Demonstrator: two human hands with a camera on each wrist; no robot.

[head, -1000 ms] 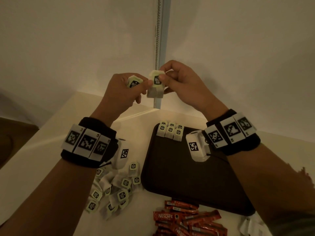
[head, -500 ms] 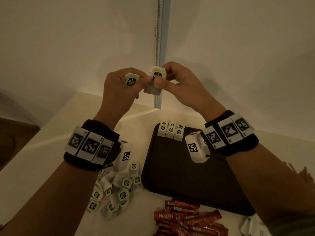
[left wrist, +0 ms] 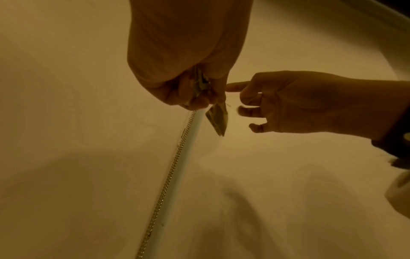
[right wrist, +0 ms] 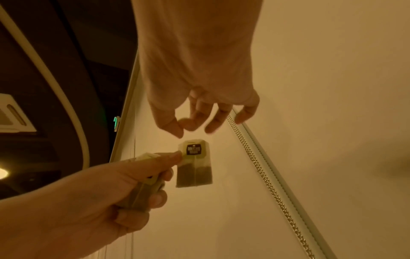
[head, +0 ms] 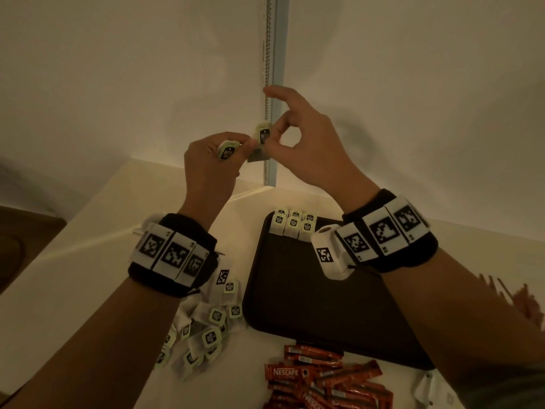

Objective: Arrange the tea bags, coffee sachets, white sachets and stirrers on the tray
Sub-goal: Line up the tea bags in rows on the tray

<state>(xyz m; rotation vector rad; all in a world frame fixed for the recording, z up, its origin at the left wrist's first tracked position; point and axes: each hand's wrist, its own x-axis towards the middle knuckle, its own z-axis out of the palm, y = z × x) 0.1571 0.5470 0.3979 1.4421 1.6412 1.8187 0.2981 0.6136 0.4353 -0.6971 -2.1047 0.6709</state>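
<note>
Both hands are raised above the surface [head: 97, 261], in front of the wall. Left hand [head: 209, 169] holds two tea bags: one bunched against the palm [head: 227, 149], a second tea bag [right wrist: 195, 164] pinched at its tag corner between thumb and fingertip so it hangs free. Probably holding it by the tag to let the bag straighten before placing. Right hand [head: 306, 149] is off it, grip loose and fairly wide, fingers spread just beside the tag, holding nothing. Head view reads almost like a two-handed pinch; right wrist view shows a clear gap between the right fingertips [right wrist: 177, 129] and the tag, plus the hanging bag face-on. Left wrist view shows that bag only edge-on and dim. Only the head view shows the layout: dark tray [head: 339, 305] with a short row of tea bags [head: 293, 224] at its far left corner, loose tea bag pile [head: 203, 329] left of the tray, coffee sachets [head: 321, 379] at the near edge. Most of the task is not yet done.
</note>
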